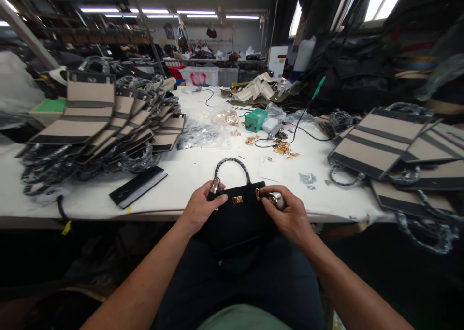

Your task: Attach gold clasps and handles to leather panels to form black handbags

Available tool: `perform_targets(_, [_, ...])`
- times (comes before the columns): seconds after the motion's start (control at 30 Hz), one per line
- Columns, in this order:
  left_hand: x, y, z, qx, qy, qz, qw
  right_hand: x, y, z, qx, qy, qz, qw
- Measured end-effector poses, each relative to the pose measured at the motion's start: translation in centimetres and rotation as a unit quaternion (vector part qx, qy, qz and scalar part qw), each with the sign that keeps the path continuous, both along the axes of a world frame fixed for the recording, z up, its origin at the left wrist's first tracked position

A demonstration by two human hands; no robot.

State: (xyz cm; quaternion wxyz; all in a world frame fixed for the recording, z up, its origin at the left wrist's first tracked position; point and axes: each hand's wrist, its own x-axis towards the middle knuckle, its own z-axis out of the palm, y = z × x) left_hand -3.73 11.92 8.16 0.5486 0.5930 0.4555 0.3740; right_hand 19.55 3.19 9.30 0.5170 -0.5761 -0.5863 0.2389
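Observation:
A black handbag (235,223) with a wrapped top handle (232,160) rests upright on my lap against the table edge. On its front sits a gold clasp plate (237,200). My left hand (203,204) grips the bag's upper left corner, thumb on the front, beside a shiny gold metal piece (215,185). My right hand (288,213) is closed at the upper right corner, its fingertips pinching a small gold fitting (257,193). A rounded silvery metal object (278,200) is also held in the fingers of that hand.
Flat bag panels with wrapped handles are stacked at left (89,107) and right (380,139). A black folded piece (137,187) lies front left. Behind the bag are gold parts (285,149), a green box (255,120) with cables and plastic bags (201,129).

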Motion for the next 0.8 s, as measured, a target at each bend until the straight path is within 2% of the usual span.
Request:
perform_targets(0.17, [0.4, -0.7, 1.2, 0.008, -0.011, -0.009, 1.000, 0.4, -0.9, 0.4, 0.026, -0.003, -0.003, 1.000])
perform_targets(0.3, [0.7, -1.2, 2.6, 0.054, 0.046, 0.027, 0.997, 0.2, -2.2, 0.6, 0.102, -0.059, -0.017, 0.993])
perform_targets(0.4, [0.8, -1.7, 3.7, 0.072, 0.080, 0.083, 0.991, -1.5, -4.0, 0.8, 0.139, -0.094, -0.031, 0.985])
perform_targets(0.5, [1.2, -2.9, 5.0, 0.079, 0.067, 0.111, 0.988, -4.4, -4.9, 0.8, 0.109, -0.095, 0.018, 0.989])
perform_targets(0.57, [1.4, -4.1, 6.0, 0.070, 0.057, 0.092, 0.992, -6.4, -4.6, 0.8, 0.074, -0.089, 0.046, 0.992])
perform_targets(0.63, [1.4, -5.7, 7.2, 0.044, 0.042, 0.061, 0.996, -8.1, -4.1, 1.0, 0.066, -0.079, 0.039, 0.994])
perform_targets(0.73, [0.9, -8.1, 8.9, 0.008, -0.042, 0.008, 0.999, -9.3, -3.6, 2.2, 0.110, -0.057, 0.008, 0.992])
perform_targets(0.8, [0.3, -9.4, 9.8, 0.015, -0.111, -0.020, 0.993, -9.0, -3.7, 3.7, 0.136, -0.043, 0.016, 0.990])
